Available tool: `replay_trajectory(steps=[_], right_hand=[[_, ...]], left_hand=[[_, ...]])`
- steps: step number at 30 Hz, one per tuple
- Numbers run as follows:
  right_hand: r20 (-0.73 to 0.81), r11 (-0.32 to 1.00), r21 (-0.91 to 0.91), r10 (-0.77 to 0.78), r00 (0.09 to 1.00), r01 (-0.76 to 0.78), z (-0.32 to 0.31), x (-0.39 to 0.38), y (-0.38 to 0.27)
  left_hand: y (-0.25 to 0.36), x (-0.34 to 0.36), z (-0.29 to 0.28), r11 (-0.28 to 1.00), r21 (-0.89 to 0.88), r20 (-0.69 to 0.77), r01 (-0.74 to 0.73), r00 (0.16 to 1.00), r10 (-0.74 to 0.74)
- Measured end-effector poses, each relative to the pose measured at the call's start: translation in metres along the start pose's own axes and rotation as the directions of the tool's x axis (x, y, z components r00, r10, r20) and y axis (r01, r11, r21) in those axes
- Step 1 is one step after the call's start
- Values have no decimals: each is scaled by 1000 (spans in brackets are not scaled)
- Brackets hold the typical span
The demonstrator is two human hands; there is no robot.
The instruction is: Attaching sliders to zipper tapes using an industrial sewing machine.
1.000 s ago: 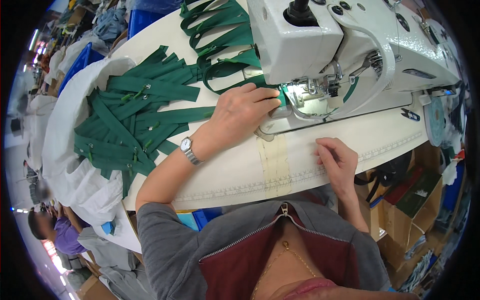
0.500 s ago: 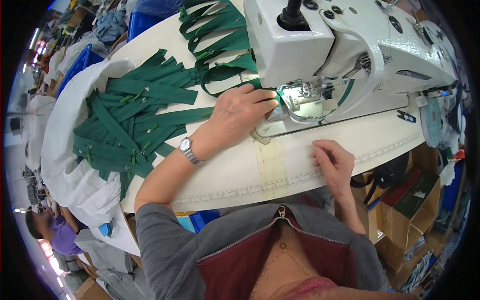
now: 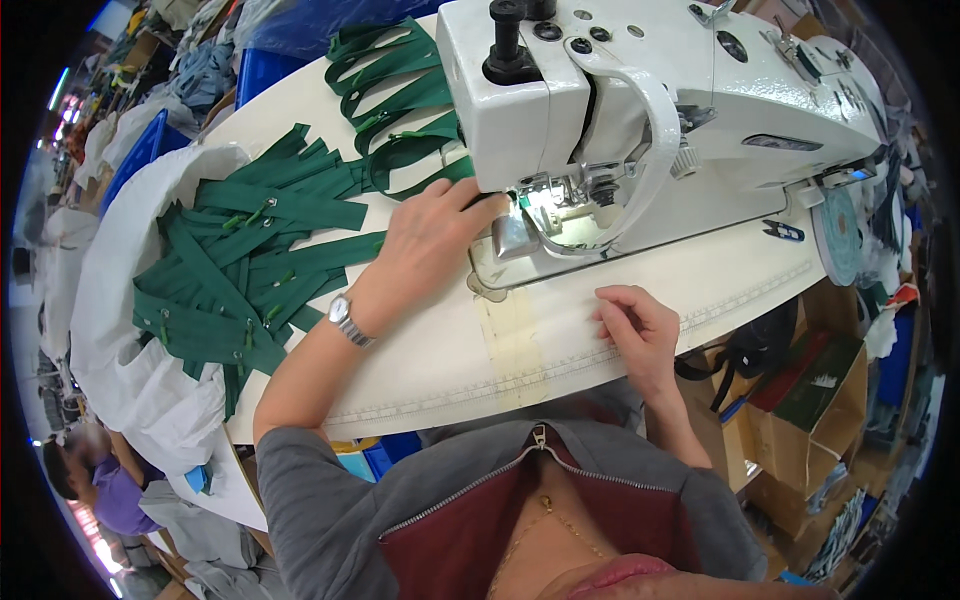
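My left hand (image 3: 430,235) has its fingers bent onto a green zipper strip (image 3: 452,170) at the left of the white sewing machine's presser foot (image 3: 550,205); its fingertips are partly hidden. More green strips hang in loops (image 3: 380,75) behind it, and a pile of loose strips with metal sliders (image 3: 240,270) lies to its left. My right hand (image 3: 635,325) hovers at or rests on the white table (image 3: 400,395), below the machine, fingers loosely curved and holding nothing.
A white sack (image 3: 130,350) borders the pile, with blue bins (image 3: 130,160) beyond. Thread snips (image 3: 782,230) and a teal roll (image 3: 835,230) sit at the right. Cardboard boxes (image 3: 820,420) are below the table's right. A co-worker in purple (image 3: 115,495) is at lower left.
The camera view has shifted, so machine and table appear farther left in the picture. My left fingers seem slightly farther from the needle; my right hand holds much the same pose.
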State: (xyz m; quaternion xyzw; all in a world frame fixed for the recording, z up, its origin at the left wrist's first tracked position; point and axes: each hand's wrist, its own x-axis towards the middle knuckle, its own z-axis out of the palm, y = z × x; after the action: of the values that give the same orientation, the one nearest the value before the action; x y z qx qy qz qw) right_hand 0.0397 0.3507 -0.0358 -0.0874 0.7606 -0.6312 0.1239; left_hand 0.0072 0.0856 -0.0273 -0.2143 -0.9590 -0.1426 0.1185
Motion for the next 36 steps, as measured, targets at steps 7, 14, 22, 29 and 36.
replay_trajectory(steps=[7, 14, 22, 29, 36], right_hand=[[119, 993, -41, -107, 987, 113, 27, 0, -17], [538, 988, 139, -14, 843, -73, 102, 11, -24], [375, 717, 569, 209, 903, -402, 45, -11, -33], [489, 435, 736, 187, 852, -518, 48, -2, -25], [95, 923, 346, 145, 985, -169, 19, -6, -23]], left_hand=[[13, -36, -58, 856, -192, 74, 480, 877, -475], [52, -29, -53, -125, -978, 206, 165, 841, -500], [23, -53, -48, 763, -621, -142, 180, 932, -335], [57, -41, -31, 843, -538, 61, 1, 997, 38], [19, -13, -13, 793, -479, 125, 377, 923, -364]])
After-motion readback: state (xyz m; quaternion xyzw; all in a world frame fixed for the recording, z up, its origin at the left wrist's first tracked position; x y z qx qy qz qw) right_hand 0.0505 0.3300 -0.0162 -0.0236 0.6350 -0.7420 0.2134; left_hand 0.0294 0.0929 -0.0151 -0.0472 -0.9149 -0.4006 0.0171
